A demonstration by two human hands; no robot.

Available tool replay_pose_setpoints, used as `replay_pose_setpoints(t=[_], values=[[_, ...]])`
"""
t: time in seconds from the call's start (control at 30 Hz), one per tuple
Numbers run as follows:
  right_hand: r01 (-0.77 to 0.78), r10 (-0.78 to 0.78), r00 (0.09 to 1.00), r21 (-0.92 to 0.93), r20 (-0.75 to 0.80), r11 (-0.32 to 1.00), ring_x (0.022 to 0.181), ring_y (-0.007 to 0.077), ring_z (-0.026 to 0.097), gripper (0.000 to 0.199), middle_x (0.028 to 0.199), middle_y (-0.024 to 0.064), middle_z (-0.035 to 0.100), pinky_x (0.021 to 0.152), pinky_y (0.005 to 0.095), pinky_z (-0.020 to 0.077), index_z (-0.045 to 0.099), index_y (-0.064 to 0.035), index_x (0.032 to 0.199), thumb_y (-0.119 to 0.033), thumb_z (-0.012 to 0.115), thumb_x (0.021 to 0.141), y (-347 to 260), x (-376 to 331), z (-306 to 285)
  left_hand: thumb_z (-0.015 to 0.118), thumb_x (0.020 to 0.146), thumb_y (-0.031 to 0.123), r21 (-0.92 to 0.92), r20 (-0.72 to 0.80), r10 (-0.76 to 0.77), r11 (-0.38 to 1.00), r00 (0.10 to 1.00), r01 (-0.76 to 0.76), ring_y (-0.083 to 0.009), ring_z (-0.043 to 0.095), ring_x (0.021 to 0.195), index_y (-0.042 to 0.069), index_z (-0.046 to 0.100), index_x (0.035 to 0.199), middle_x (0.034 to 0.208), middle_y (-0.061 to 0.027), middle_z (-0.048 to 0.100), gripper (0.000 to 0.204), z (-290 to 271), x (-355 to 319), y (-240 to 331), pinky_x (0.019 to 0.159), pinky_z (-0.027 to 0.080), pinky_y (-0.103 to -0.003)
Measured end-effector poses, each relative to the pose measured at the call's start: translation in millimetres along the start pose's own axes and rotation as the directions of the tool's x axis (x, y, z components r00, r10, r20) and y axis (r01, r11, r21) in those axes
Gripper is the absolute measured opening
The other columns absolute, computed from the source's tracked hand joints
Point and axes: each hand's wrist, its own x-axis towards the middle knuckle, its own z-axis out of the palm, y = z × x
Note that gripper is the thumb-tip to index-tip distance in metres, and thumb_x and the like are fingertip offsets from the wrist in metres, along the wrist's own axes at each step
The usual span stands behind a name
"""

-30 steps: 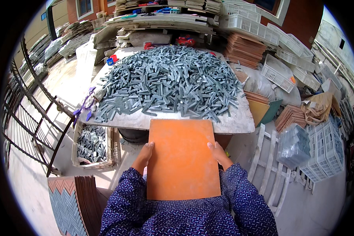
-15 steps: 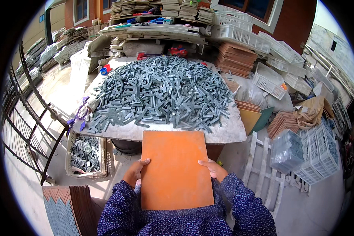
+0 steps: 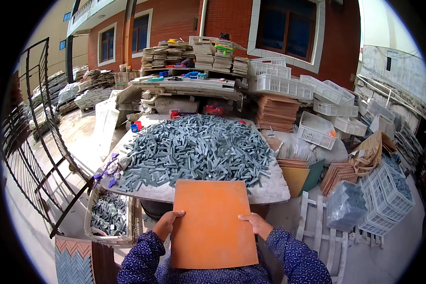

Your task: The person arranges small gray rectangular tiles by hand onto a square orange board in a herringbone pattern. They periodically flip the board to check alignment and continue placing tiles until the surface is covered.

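An orange rectangular board (image 3: 213, 225) is held up in front of my body by its two sides. My left hand (image 3: 166, 224) grips its left edge, thumb on the front face. On the opposite edge my right hand (image 3: 256, 224) does the same, its thumb also on the face; the fingers behind the board are hidden on both sides. Just beyond the board's top edge is a pale table (image 3: 274, 190) heaped with small grey stone strips (image 3: 199, 149). The board's face is bare.
A white crate (image 3: 128, 222) of grey strips stands on the ground at left, near herringbone-patterned panels (image 3: 73, 260). Purple gloves (image 3: 110, 173) lie at the table's left corner. Black metal railing (image 3: 57, 189) stands further left. At right are a wooden pallet (image 3: 319, 227) and stacked white crates (image 3: 383, 194).
The view has tilted up, so the table, the heap and the board appear lower and more of the building shows. Both hands keep the same hold on the board.
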Motion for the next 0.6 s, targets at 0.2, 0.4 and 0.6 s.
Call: replay_pose_setpoints(t=[0.2, 0.4, 0.6], values=[[0.759, -0.747, 0.628, -0.386, 0.22, 0.525, 0.099, 0.0164, 0.059, 0.044, 0.11, 0.0084, 0.062, 0.085, 0.0319, 0.0476, 0.056, -0.0005, 0.117, -0.012, 0.073, 0.078, -141.1, -41.6, 57.4, 0.068, 0.083, 0.019, 0.122, 0.458, 0.659, 0.618, 0.596, -0.777, -0.0137, 0.063, 0.087, -0.004, 0.063, 0.106, 0.097, -0.0065, 0.067, 0.032, 36.5, -48.5, 147.1, 0.079, 0.05, -0.029], [0.801, -0.647, 0.421, -0.596, 0.635, -0.064, 0.107, 0.0265, 0.06, 0.025, 0.11, 0.0119, 0.064, 0.097, 0.0361, 0.0431, 0.064, -0.0065, 0.109, -0.014, 0.057, 0.086, -123.6, -56.1, 40.8, 0.057, 0.083, 0.011, 0.623, 0.658, 0.602, -0.097, 0.453, -0.777, -0.0252, 0.063, 0.104, 0.006, 0.065, 0.111, 0.11, -0.0095, 0.066, 0.03, 29.9, -86.8, 120.4, 0.092, 0.048, -0.034], [0.51, -0.633, 0.36, -0.713, 0.685, -0.481, 0.107, 0.0244, 0.06, 0.028, 0.111, 0.01, 0.064, 0.097, 0.0428, 0.0426, 0.064, -0.0108, 0.109, -0.017, 0.055, 0.083, -19.8, -47.8, 23.3, 0.05, 0.083, 0.012, 0.631, 0.757, 0.564, -0.502, 0.329, -0.591, -0.0225, 0.058, 0.11, 0.01, 0.059, 0.118, 0.118, -0.0074, 0.061, 0.036, -30.3, -64.9, 9.0, 0.094, 0.047, -0.037]])
